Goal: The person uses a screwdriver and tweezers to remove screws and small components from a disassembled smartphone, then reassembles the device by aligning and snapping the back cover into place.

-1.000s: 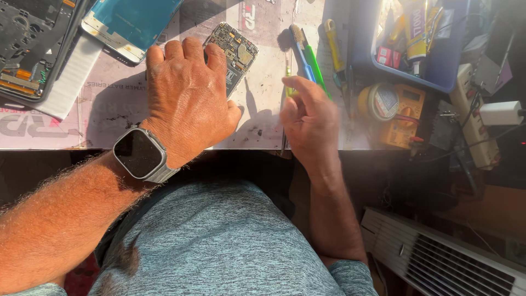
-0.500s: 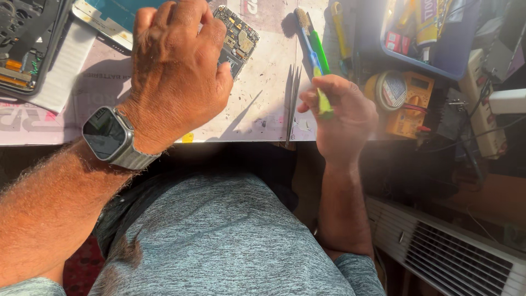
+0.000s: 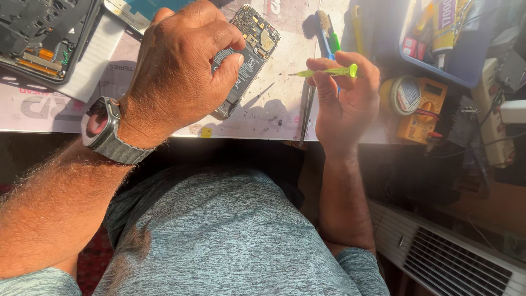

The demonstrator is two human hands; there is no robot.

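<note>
Near the mat's front edge, the left hand grips the opened phone while the right hand pinches a green screwdriver between closed fingertips.

A white label with dark print runs along the opened phone gripped by the left hand on the worktable. At right, a yellow multimeter shows its small grey screen, and a yellow-and-purple package stands in a blue tray.
</note>
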